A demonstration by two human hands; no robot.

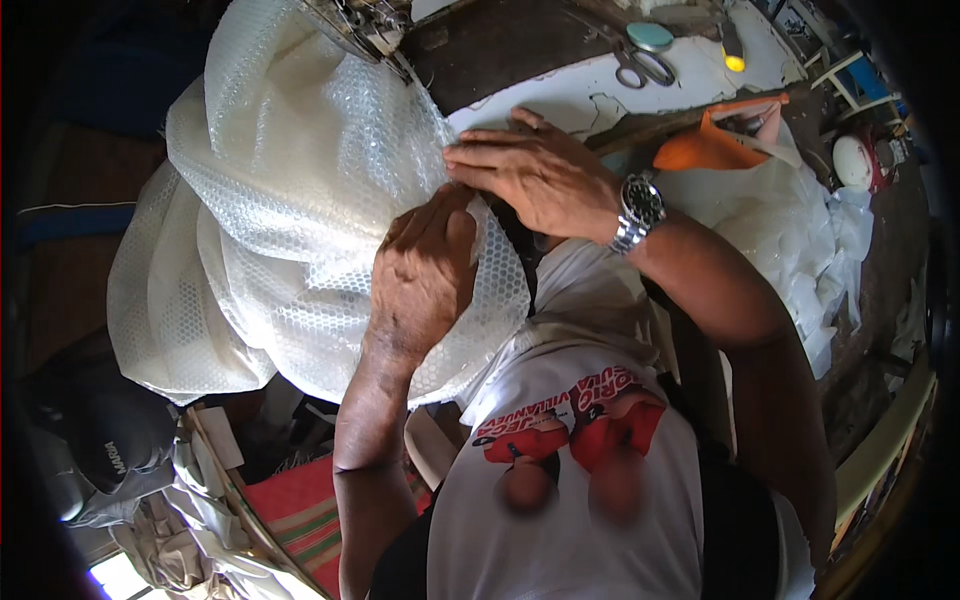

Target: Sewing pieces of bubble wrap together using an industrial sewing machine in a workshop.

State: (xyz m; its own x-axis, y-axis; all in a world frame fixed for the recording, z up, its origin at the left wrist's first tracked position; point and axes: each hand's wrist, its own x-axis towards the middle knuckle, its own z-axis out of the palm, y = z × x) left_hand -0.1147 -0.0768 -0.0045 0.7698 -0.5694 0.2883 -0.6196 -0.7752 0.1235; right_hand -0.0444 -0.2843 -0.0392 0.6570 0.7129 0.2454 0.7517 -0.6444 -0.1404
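A large sheet of clear bubble wrap point(300, 230) hangs in big folds over the left and middle of the head view. My left hand point(425, 265) is closed on its right-hand edge, fingers curled under and partly hidden. Just beyond it, my right hand point(535, 175) lies with fingers stretched out and pointing left, the fingertips resting on the same edge. The thumb stands a little apart from them. At the top, the metal foot area of a sewing machine point(375, 28) meets the far end of the wrap.
Beyond my right hand are black-handled scissors point(643, 68), a round teal object point(650, 37) and a yellow-ended tool point(734, 55) on the worn tabletop point(560, 95). An orange piece point(705, 148) and crumpled whitish plastic point(770, 240) lie to the right. Red striped cloth point(300, 510) is below left.
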